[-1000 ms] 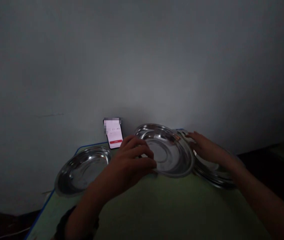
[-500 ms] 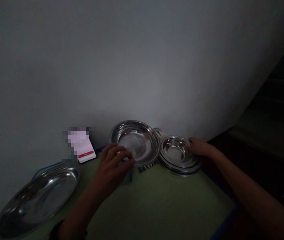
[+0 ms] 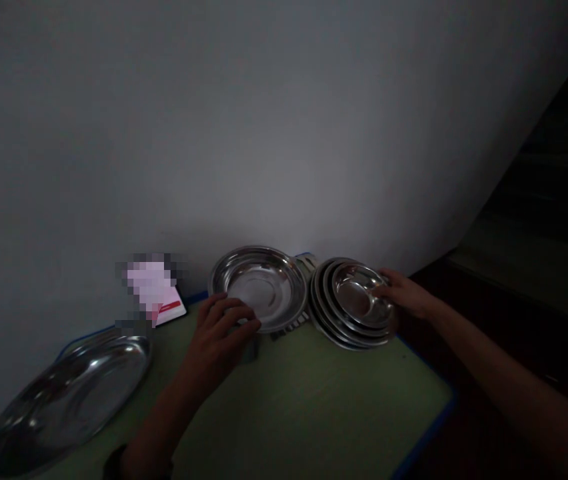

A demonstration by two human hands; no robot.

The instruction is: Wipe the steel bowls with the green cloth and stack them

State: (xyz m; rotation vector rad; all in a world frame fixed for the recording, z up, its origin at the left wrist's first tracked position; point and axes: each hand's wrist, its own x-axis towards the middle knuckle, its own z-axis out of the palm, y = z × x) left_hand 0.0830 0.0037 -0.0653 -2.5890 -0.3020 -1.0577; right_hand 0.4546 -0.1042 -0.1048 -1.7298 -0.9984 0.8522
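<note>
My right hand [image 3: 404,293] grips the right rim of a small shiny metal bowl [image 3: 357,293], thumb over the edge. That bowl lies tilted on top of a stack of wider metal plates [image 3: 329,323], whose rims show fanned out on the left. Left of the stack stands a larger round metal bowl [image 3: 264,293]. My left hand [image 3: 224,333] is at its front left rim, fingers loosely bent and apart; whether they touch the rim I cannot tell. The fingers of my right hand behind the stack are hidden.
A large oval metal dish [image 3: 74,400] lies at the left of the green tabletop [image 3: 314,407], which has a blue edge. A phone [image 3: 171,310] with a lit, partly blurred screen leans at the pale wall [image 3: 274,133]. A dark striped item [image 3: 294,325] shows beside the round bowl.
The small bowl and the plates under it have tilted and spread, showing more separate rims. My right hand stays at the small bowl's rim. The whole view has shifted slightly.
</note>
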